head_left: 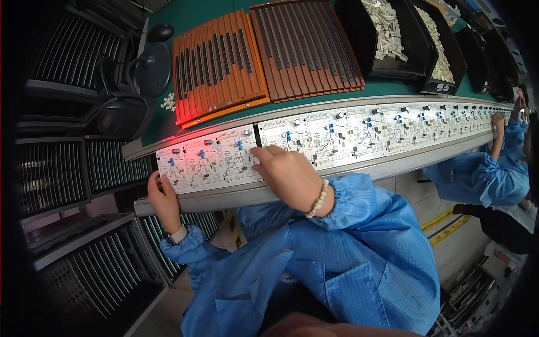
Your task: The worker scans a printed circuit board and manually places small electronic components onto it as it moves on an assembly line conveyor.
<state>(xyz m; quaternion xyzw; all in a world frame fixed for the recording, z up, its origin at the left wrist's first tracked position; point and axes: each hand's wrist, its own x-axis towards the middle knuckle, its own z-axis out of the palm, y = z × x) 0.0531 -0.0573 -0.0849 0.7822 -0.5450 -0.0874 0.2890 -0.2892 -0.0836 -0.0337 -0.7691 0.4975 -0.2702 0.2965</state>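
Left hand (163, 196) fingers gripping white circuit board (208, 160) edge | right hand (286, 174) fingers flat, released | black bins (387, 39) behind

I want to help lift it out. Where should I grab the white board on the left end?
Probably by its bare left and right edges, coming from above. The white board lies flat in the metal track, its face crowded with small parts. The left hand already touches its left edge; the right hand rests by its right edge.
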